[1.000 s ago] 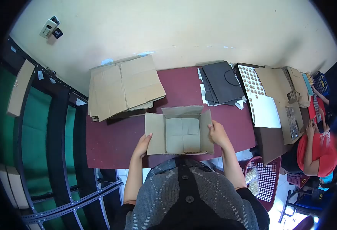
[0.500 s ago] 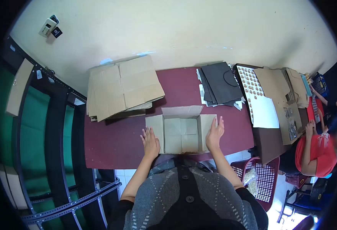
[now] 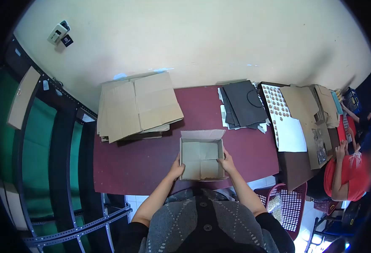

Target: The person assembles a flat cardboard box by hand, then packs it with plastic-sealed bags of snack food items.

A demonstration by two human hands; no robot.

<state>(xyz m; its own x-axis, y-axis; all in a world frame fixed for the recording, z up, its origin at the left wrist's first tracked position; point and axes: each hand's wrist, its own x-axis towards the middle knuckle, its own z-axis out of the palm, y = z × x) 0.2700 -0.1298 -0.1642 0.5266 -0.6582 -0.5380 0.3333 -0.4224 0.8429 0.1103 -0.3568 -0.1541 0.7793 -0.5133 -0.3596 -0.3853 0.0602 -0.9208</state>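
Note:
An open cardboard box stands on the dark red table right in front of me, its top open and its far flap tilted back. My left hand presses against the box's left side and my right hand presses against its right side, so the box is gripped between them. The side flaps are no longer spread out; they seem folded down under my hands.
A stack of flat cardboard sheets lies at the table's far left. Black paper bags lie at the far right, beside sticker sheets and white paper. A person in a red shirt sits at right. A metal rack stands at left.
The box's side flaps, spread flat outward half a second ago, are now folded down. Both hands have moved from the flaps onto the box's sides.

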